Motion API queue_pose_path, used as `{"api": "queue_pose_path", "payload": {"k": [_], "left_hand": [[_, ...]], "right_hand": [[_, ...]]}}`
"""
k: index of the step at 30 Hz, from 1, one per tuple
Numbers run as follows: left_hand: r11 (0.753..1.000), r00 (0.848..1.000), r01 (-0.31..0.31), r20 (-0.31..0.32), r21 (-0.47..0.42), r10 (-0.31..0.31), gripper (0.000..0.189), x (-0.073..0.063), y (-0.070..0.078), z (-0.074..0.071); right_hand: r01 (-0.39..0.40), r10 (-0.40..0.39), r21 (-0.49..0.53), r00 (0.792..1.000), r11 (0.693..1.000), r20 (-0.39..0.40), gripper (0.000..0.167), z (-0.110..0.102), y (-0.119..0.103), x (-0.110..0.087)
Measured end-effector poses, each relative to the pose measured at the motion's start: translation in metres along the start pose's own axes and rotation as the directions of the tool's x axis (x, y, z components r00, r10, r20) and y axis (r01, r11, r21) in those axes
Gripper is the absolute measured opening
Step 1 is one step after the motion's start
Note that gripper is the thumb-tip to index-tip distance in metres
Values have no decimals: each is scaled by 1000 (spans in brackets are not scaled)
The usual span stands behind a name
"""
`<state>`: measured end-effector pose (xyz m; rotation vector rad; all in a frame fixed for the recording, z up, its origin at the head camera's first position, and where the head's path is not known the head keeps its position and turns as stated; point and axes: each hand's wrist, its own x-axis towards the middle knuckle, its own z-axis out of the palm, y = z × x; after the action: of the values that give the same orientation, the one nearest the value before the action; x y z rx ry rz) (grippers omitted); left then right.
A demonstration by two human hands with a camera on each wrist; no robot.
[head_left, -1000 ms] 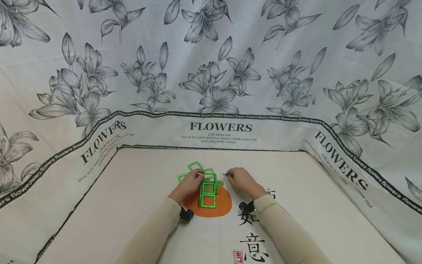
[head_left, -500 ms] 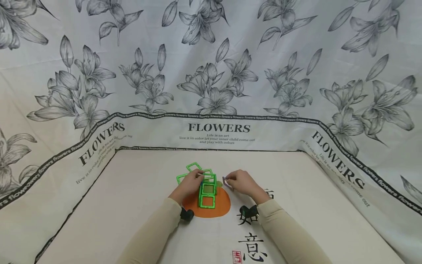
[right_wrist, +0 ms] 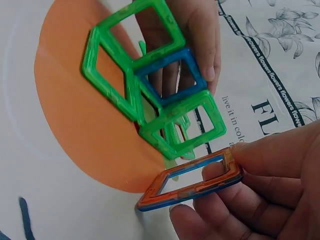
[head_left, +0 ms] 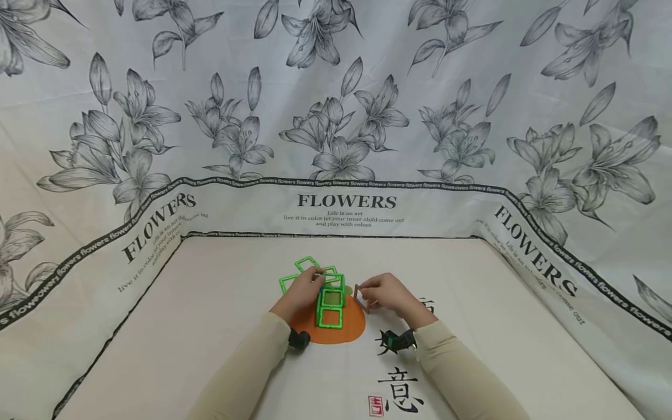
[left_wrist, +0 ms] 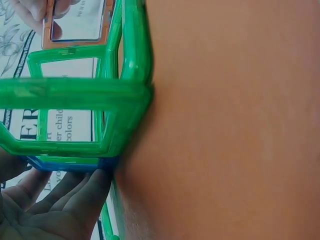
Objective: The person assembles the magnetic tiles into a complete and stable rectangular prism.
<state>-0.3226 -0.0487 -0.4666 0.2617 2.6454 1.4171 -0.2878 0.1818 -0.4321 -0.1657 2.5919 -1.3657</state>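
A small structure of green magnetic tiles [head_left: 332, 308] stands over an orange pumpkin-like shape [head_left: 354, 324] on the cloth. My left hand [head_left: 301, 293] holds its far left part, with fingers at a blue magnetic tile [right_wrist: 182, 95] set among the green ones. In the left wrist view, the fingers [left_wrist: 90, 197] touch that blue tile from below. To the right of the structure, my right hand [head_left: 387, 293] pinches a square orange magnetic tile [right_wrist: 200, 188] at one edge. A blue layer lies against its underside. It is tilted, apart from the green tiles in the head view.
Several loose green tiles [head_left: 306, 264] lie behind my left hand. Black brush characters [head_left: 401, 391] and a red seal [head_left: 375, 406] are printed on the white cloth to the right. A flower-printed curtain [head_left: 346, 116] encloses the back and sides.
My right hand has drawn slightly nearer me and turned the orange tile from edge-on to a more open view of its frame. My left hand stays on the structure.
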Motion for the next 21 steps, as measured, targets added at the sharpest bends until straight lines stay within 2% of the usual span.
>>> {"api": "queue_pose_path", "payload": {"k": [6,21], "left_hand": [[1000,1000,22,-3,-3,-22,39,3,4,6],[1000,1000,15,-23,-10,-15,40,2,12,13]], "right_hand": [[-56,53,102,998,993,25,29,1,2,-7],[-62,52,252,998,966,47,37,11,6,-25]]}}
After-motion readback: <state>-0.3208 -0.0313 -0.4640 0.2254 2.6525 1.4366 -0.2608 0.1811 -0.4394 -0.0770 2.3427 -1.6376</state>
